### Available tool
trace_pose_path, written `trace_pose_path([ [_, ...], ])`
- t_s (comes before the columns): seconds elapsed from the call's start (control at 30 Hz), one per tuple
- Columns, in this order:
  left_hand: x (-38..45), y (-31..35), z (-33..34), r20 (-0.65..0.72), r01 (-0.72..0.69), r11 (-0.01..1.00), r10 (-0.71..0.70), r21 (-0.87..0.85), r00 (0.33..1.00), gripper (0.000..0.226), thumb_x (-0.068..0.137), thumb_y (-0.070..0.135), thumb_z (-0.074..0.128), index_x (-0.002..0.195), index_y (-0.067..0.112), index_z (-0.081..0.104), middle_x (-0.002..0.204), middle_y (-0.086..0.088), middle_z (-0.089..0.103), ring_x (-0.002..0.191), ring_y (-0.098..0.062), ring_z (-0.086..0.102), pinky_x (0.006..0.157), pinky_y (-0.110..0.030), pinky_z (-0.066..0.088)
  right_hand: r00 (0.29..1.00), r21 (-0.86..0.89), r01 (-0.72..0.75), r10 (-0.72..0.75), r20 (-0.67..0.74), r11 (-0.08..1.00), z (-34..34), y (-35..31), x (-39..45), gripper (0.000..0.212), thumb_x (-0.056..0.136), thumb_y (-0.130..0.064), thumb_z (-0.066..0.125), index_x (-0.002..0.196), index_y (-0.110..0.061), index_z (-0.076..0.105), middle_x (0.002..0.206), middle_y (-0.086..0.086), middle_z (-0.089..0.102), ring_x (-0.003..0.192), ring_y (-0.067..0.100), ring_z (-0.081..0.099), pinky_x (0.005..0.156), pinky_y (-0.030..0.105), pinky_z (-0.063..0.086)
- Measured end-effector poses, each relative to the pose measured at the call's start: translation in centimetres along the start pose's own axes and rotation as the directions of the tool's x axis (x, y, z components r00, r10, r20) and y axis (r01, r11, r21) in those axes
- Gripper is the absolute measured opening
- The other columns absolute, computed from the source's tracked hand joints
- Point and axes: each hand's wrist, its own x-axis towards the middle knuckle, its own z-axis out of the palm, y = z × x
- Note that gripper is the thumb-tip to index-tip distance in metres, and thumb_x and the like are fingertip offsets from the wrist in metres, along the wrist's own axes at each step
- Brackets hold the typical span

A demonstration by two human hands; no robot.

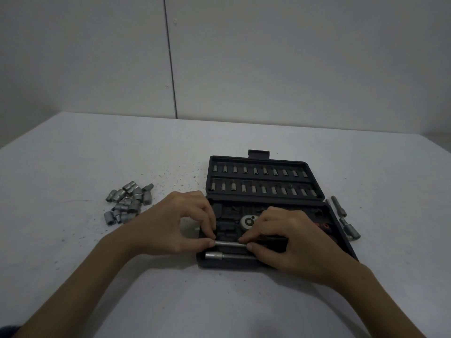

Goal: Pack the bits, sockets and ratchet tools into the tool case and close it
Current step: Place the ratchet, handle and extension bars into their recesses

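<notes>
Pinching a slim steel extension bar (230,244) at each end, the left hand (175,224) and right hand (290,242) press it into the tool case (258,206); rigid, smooth, slippery. Loose sockets (128,202) lie left on the tabletop (73,240).

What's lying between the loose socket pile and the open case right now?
Head view: only the left hand, which reaches across that stretch to pinch the thin bar in the case. Otherwise, bare speckled table beside the socket pile.
</notes>
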Motion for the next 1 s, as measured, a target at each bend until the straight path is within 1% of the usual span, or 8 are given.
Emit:
trace_pose_path([
  [0.23, 0.00, 0.03, -0.05, 0.011, -0.009, 1.000, 0.009, 0.006, 1.000, 0.006, 0.074, 0.030, 0.075, 0.075, 0.024, 0.074, 0.085, 0.015, 0.066, 0.090, -0.010, 0.061, 0.076, -0.029, 0.051, 1.000, -0.008, -0.005, 0.005, 0.004, 1.000, 0.00, -0.11, -0.06, 0.017, 0.084, -0.032, 0.064, 0.097, -0.030, 0.074, 0.084, -0.018, 0.065, 0.082, 0.004, 0.057, 0.067, 0.029, 0.051],
  [0.43, -0.07, -0.05, -0.03, 0.018, -0.014, 1.000, 0.014, 0.023, 1.000, 0.006, 0.074, 0.027, 0.073, 0.079, 0.024, 0.072, 0.084, 0.015, 0.066, 0.089, -0.009, 0.061, 0.076, -0.031, 0.051, 0.999, 0.006, -0.031, 0.031, -0.012, 0.999, -0.36, -0.05, -0.14, 0.017, 0.084, -0.029, 0.064, 0.097, -0.032, 0.073, 0.087, -0.020, 0.065, 0.087, 0.003, 0.058, 0.070, 0.027, 0.051],
  [0.53, -0.10, 0.01, 0.12, -0.001, -0.006, 1.000, 0.006, 0.012, 1.000, 0.009, 0.074, 0.031, 0.072, 0.081, 0.026, 0.071, 0.083, 0.015, 0.065, 0.088, -0.009, 0.061, 0.076, -0.031, 0.051, 1.000, 0.000, -0.028, 0.028, -0.007, 1.000, -0.39, -0.02, -0.16, 0.016, 0.083, -0.029, 0.065, 0.096, -0.032, 0.073, 0.087, -0.020, 0.066, 0.087, 0.002, 0.059, 0.070, 0.027, 0.052],
  [0.7, 0.01, 0.09, 0.21, 0.006, -0.007, 1.000, 0.007, 0.030, 1.000, 0.006, 0.074, 0.032, 0.072, 0.078, 0.027, 0.072, 0.080, 0.015, 0.065, 0.086, -0.008, 0.061, 0.074, -0.029, 0.050, 1.000, -0.031, -0.016, 0.016, 0.006, 0.999, 0.05, -0.17, -0.03, 0.014, 0.083, -0.031, 0.064, 0.094, -0.032, 0.073, 0.084, -0.018, 0.065, 0.081, 0.002, 0.056, 0.067, 0.028, 0.050],
  [1.0, 0.04, -0.04, 0.25, 0.005, -0.012, 0.999, 0.012, 0.036, 1.000, 0.006, 0.072, 0.031, 0.073, 0.076, 0.026, 0.072, 0.078, 0.014, 0.065, 0.084, -0.009, 0.061, 0.073, -0.031, 0.051, 1.000, -0.037, -0.023, 0.024, 0.011, 0.999, 0.05, -0.24, 0.00, 0.014, 0.083, -0.031, 0.064, 0.094, -0.032, 0.072, 0.083, -0.018, 0.064, 0.082, 0.003, 0.056, 0.070, 0.024, 0.049],
])
